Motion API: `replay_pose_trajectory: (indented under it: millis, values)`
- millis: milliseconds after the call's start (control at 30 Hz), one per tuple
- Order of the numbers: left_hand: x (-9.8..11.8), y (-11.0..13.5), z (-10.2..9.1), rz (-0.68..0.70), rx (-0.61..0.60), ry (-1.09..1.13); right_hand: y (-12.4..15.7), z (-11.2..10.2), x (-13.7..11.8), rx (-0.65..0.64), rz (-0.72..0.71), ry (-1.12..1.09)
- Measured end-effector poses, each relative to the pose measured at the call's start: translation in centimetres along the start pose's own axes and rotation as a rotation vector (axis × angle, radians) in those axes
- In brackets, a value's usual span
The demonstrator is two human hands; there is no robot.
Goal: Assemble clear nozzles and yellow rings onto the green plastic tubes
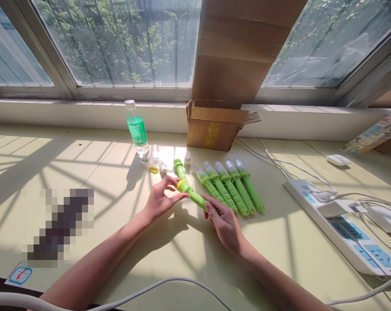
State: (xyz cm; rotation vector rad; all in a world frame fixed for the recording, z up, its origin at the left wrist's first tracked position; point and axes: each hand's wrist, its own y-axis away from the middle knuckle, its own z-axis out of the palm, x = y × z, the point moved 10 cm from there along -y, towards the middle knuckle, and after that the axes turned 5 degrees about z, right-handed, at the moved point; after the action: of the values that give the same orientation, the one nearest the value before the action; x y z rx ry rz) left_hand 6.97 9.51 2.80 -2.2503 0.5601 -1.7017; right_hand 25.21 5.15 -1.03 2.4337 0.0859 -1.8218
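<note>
My right hand (223, 222) is wrapped round the lower end of a green plastic light-stick handle (198, 199), tilted up to the left. At its upper end sits a yellow ring (180, 185), with the thumb and fingers of my left hand (163, 198) closed about it. Just behind lies another green handle (179, 166) without a clear cap. To the right, several green sticks with clear caps (229, 185) lie side by side. Loose clear caps (154, 151), one with a yellow ring (154, 169), and a small white-based clear piece (187, 157) are beyond my left hand.
A water bottle (137, 129) with a green label stands at the back. An open cardboard box (211, 127) is by the sill. On the right are a power strip (344, 229) with plugged cables and a white mouse (338, 160). A white cable (179, 280) crosses the front.
</note>
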Motion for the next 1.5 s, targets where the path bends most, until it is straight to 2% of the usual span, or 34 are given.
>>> replay_pose_trajectory:
  millis: [200, 500, 800, 900, 1100, 1500]
  values:
    - [0.4, -0.1, -0.2, 0.021, 0.015, -0.004, 0.0, 0.1, -0.1, -0.008, 0.006, -0.06]
    - [0.1, 0.0, -0.2, 0.004, 0.026, -0.002, 0.0, 1.1, 1.4, -0.098, 0.182, -0.306]
    - [0.0, -0.1, -0.3, 0.024, 0.038, -0.016, 0.1, 1.4, 1.5, -0.136, 0.261, -0.425]
    - [-0.3, -0.1, -0.3, 0.039, 0.034, -0.014, 0.1, 1.4, 1.6, -0.138, 0.277, -0.444]
    - [-0.2, -0.1, 0.6, 0.107, -0.051, 0.017, 0.1, 1.4, 2.1, -0.14, 0.335, -0.486]
    - [-0.3, 0.0, 0.4, 0.049, -0.03, -0.001, -0.2, 1.1, 2.1, -0.134, 0.346, -0.441]
